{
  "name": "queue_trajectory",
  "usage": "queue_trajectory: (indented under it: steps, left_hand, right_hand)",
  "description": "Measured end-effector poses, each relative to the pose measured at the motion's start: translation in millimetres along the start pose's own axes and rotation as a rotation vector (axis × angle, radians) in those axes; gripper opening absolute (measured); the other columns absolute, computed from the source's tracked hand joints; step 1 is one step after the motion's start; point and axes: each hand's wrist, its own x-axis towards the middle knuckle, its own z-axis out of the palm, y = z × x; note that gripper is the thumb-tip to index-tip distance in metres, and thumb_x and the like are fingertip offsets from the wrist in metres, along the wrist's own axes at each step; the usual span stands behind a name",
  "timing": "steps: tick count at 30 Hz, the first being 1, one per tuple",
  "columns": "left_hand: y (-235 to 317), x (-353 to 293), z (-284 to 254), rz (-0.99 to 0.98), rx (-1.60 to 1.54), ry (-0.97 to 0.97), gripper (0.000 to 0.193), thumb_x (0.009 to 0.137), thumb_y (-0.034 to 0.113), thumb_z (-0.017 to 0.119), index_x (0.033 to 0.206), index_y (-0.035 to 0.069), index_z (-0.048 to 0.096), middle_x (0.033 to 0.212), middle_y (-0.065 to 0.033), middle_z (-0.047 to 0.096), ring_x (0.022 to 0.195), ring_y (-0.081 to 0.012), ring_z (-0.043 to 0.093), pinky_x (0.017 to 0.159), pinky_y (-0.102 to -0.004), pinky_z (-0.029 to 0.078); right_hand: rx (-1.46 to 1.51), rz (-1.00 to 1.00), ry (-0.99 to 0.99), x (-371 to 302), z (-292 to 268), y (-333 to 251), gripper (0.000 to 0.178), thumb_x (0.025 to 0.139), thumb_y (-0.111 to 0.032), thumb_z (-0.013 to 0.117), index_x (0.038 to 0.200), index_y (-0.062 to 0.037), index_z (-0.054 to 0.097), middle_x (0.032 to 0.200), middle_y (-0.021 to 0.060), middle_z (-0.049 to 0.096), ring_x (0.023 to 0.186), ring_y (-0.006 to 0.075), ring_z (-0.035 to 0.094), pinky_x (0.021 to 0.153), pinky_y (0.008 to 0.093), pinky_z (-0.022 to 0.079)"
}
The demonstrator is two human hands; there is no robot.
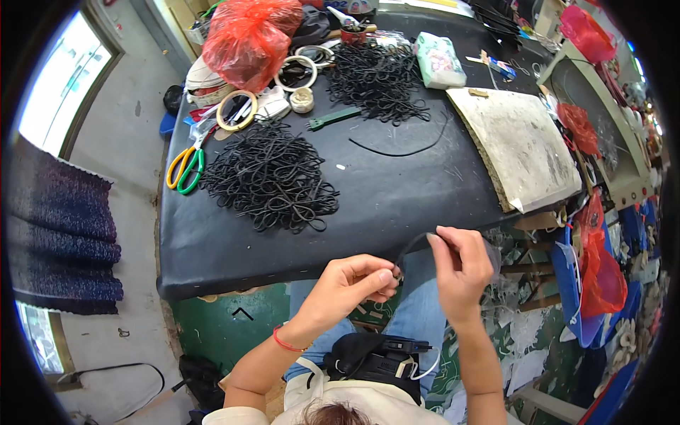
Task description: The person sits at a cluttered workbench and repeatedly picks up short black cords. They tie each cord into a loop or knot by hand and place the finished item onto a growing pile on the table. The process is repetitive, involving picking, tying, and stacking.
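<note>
Over my lap, just off the table's front edge, my left hand (pixel 350 285) is closed in a pinch on one end of a thin black cord (pixel 411 245). The cord arcs up to my right hand (pixel 462 273), whose thumb and fingers also close on it. Beyond my hands, a heap of looped black cords (pixel 269 177) lies on the left of the black-covered table (pixel 397 205). A second cord heap (pixel 375 78) sits farther back. One loose black strand (pixel 404 154) curves across the tabletop near that heap.
Scissors (pixel 185 170) with yellow and green handles lie at the left edge. Tape rolls (pixel 237 110), a green strip-like tool (pixel 334 119) and a red plastic bag (pixel 248 46) are toward the back. A stained pale board (pixel 517 145) and tissue pack (pixel 439 60) stand right.
</note>
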Motion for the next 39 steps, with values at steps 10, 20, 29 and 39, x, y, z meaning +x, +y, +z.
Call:
queue_trajectory:
  steps: [10, 20, 29, 39]
  left_hand:
    - [-15.8, 11.9, 1.4, 0.091, -0.262, 0.213, 0.024, 0.088, 0.011, 0.056, 0.109, -0.001, 0.053, 0.086, -0.0058, 0.062, 0.072, -0.0099, 0.062, 0.061, -0.0193, 0.052]
    - [-16.2, 15.1, -4.6, 0.122, -0.533, 0.198, 0.012, 0.092, 0.015, 0.046, 0.089, 0.004, 0.052, 0.094, -0.0047, 0.057, 0.084, -0.0115, 0.056, 0.086, -0.0323, 0.045]
    - [-23.8, 8.5, -5.3, -0.014, -0.221, 0.097, 0.015, 0.089, 0.015, 0.055, 0.096, 0.001, 0.057, 0.084, -0.0007, 0.058, 0.076, -0.0058, 0.054, 0.074, -0.0233, 0.048]
    - [-23.1, 6.5, -11.6, 0.045, 0.342, 0.199, 0.012, 0.090, 0.010, 0.050, 0.092, -0.001, 0.057, 0.083, -0.0045, 0.061, 0.074, -0.0074, 0.054, 0.067, -0.0240, 0.046]
  right_hand:
    - [0.217, 0.153, -0.361, -17.3, 15.8, -24.1, 0.020, 0.078, 0.004, 0.059, 0.097, -0.0003, 0.062, 0.087, 0.0107, 0.058, 0.070, 0.0201, 0.059, 0.061, 0.0290, 0.048]
    - [0.155, 0.093, -0.380, -22.8, 7.6, -5.8, 0.019, 0.073, 0.001, 0.066, 0.092, -0.0005, 0.062, 0.084, 0.0117, 0.064, 0.066, 0.0221, 0.062, 0.060, 0.0283, 0.050]
    - [0.040, -0.168, -0.332, -18.8, 12.2, -8.4, 0.021, 0.069, 0.002, 0.066, 0.088, -0.0006, 0.060, 0.076, 0.0086, 0.055, 0.067, 0.0242, 0.056, 0.059, 0.0335, 0.046]
    - [-0.173, -0.181, -0.453, -9.9, -18.7, -1.5, 0.016, 0.070, 0.000, 0.063, 0.086, -0.0018, 0.060, 0.076, 0.0078, 0.054, 0.069, 0.0236, 0.052, 0.061, 0.0332, 0.041]
